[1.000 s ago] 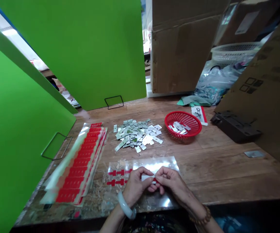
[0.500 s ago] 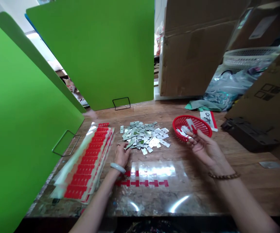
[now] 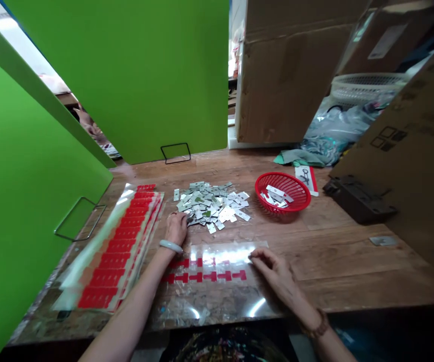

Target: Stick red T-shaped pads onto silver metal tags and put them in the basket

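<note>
My left hand [image 3: 177,228] is at the near left edge of a pile of small metal plates [image 3: 209,203], fingers closed on one plate [image 3: 189,219]. A pale bangle circles that wrist. My right hand [image 3: 277,275] has thumb and forefinger pinched together at the right end of a clear plastic sheet [image 3: 222,250]; what is between the fingertips is too small to make out. Red T-shaped stickers [image 3: 210,276] lie in rows on the sheet, partly washed out by glare. A red plastic basket [image 3: 299,203] right of the pile holds several plates with red pieces on them [image 3: 276,196].
A stack of red sticker sheets [image 3: 126,236] lies at the left. Green panels [image 3: 126,85] on wire stands enclose the back and left. Cardboard boxes [image 3: 285,80], a dark metal block [image 3: 360,198] and a printed card [image 3: 307,181] are on the right.
My right hand has left the basket, where the plate it held now lies, and has come down to the clear sheet. My left hand stays at the pile. The view has shifted right.
</note>
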Demonstrator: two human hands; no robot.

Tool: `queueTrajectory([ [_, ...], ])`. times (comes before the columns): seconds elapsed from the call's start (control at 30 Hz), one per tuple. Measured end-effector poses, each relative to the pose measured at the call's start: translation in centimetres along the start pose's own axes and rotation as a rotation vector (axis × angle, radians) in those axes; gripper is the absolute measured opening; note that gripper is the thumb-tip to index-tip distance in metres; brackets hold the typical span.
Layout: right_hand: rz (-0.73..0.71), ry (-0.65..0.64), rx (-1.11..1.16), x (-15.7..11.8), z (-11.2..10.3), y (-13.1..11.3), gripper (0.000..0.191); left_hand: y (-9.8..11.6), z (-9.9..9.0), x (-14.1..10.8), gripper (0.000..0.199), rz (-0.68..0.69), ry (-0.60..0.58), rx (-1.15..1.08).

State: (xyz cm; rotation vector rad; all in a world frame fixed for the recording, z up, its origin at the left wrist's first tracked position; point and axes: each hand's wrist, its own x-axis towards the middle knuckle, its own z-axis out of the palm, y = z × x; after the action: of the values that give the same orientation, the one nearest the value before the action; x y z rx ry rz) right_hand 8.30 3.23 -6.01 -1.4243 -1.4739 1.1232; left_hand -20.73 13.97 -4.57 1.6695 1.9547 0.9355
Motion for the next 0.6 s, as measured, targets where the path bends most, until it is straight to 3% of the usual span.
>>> queueTrajectory([
  [0.17,-0.203,-0.040,-0.292,-2.4,1.4,-1.2,0.016,2.1,-0.3,-2.1,0.013,-0.078,0.031,-0.207],
  [0.4,-0.302,0.027,-0.477,-3.3,2.8,-0.6,0.018,6.3,1.9,-9.0,0.031,-0.276,-0.298,-0.668],
  [0.6,-0.278,0.045,-0.494,-3.3,3.3,-0.7,0.019,6.9,4.4,-12.5,0.032,-0.469,-0.433,-0.870],
])
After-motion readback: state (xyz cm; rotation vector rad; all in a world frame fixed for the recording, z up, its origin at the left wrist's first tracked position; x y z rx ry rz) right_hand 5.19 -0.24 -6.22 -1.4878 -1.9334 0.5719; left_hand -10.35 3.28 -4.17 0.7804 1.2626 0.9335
